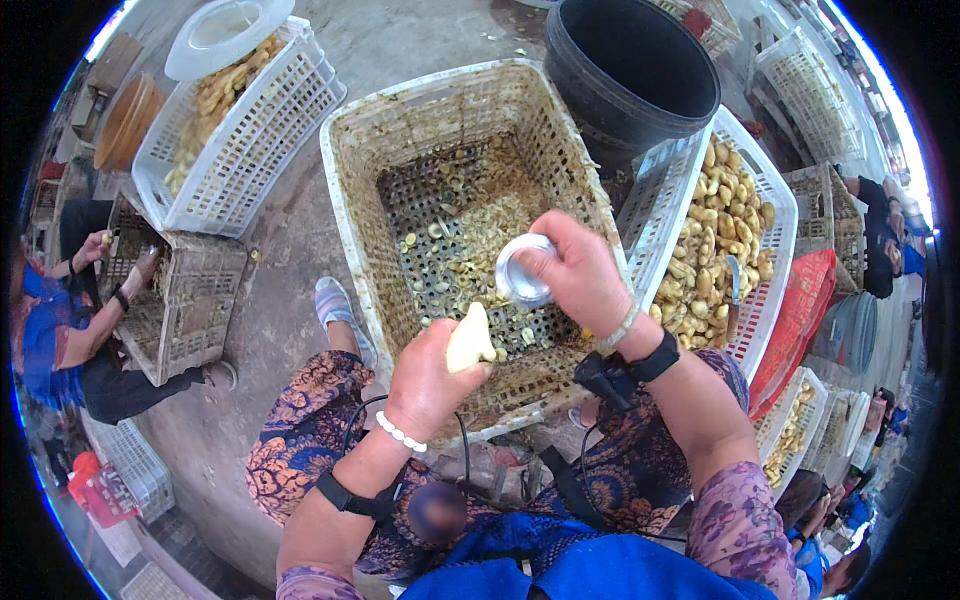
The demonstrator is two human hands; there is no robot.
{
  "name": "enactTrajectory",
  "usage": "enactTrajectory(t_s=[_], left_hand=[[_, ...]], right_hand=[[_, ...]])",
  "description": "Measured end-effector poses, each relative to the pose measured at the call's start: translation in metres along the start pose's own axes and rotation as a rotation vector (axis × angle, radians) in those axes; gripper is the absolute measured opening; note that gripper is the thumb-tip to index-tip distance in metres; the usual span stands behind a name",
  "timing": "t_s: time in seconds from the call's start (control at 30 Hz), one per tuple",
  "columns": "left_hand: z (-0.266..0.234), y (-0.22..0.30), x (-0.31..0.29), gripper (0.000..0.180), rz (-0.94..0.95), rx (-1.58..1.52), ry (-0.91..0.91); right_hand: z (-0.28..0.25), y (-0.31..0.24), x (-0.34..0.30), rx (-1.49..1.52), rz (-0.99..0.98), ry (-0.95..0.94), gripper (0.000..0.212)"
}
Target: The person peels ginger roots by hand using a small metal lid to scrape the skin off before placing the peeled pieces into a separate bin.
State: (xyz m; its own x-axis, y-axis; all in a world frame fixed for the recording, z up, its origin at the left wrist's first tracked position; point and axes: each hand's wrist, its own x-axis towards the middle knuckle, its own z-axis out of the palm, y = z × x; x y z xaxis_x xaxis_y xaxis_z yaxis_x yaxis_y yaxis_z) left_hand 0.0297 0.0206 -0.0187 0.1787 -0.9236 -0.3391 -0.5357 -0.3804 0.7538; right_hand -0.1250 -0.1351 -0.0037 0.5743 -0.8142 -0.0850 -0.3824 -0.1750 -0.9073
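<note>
A pale yellow, peeled root (470,338) with a knobbly end, ginger-like in look, sits in my left hand (432,375), the fingers closed round it. In my right hand (580,270) is a round, shiny metal can or lid (525,272), its rim turned toward the root; a small gap separates the two. Both hands are over a dirty white plastic crate (350,215) between my knees. Wet peelings and cut round slices (440,232) lie scattered on its slatted floor.
Right of the crate, a white basket (785,215) holds many tan roots (715,230) and a knife (735,280). A black bucket (630,70) stands behind it, a red sack (800,320) beside it. At left are another filled crate (250,130) and a co-worker's hands (140,270).
</note>
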Motion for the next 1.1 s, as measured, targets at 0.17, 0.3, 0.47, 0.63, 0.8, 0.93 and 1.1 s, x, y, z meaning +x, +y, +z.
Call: enactTrajectory(t_s=[0.17,0.3,0.47,0.63,0.8,0.93,1.1], left_hand=[[0.002,-0.002,0.005,0.044,-0.103,-0.287,-0.029],[0.003,-0.009,0.008,0.04,-0.221,-0.548,-0.019],[-0.012,0.004,0.011,0.045,-0.221,-1.178,-0.168],[-0.012,0.016,0.012,0.061,-0.085,-1.464,-0.334],[-0.011,0.027,0.007,0.056,-0.017,-1.618,-0.4],[-0.006,0.036,0.004,0.046,-0.022,-1.72,-0.337],[-0.005,0.048,0.002,0.038,0.035,-1.775,-0.178]], right_hand=[[0.012,-0.002,-0.015,0.289,0.154,-0.188,0.016],[0.001,0.002,-0.016,-0.096,0.029,-0.122,0.016],[-0.03,-0.012,-0.014,-0.056,0.057,0.083,0.017],[-0.036,-0.038,-0.025,-0.058,-0.012,0.123,0.017],[-0.045,-0.059,-0.038,-0.039,-0.082,0.188,0.016],[-0.032,-0.06,-0.054,0.103,0.007,0.104,0.016],[-0.023,-0.066,-0.061,0.477,0.21,0.048,0.014]])
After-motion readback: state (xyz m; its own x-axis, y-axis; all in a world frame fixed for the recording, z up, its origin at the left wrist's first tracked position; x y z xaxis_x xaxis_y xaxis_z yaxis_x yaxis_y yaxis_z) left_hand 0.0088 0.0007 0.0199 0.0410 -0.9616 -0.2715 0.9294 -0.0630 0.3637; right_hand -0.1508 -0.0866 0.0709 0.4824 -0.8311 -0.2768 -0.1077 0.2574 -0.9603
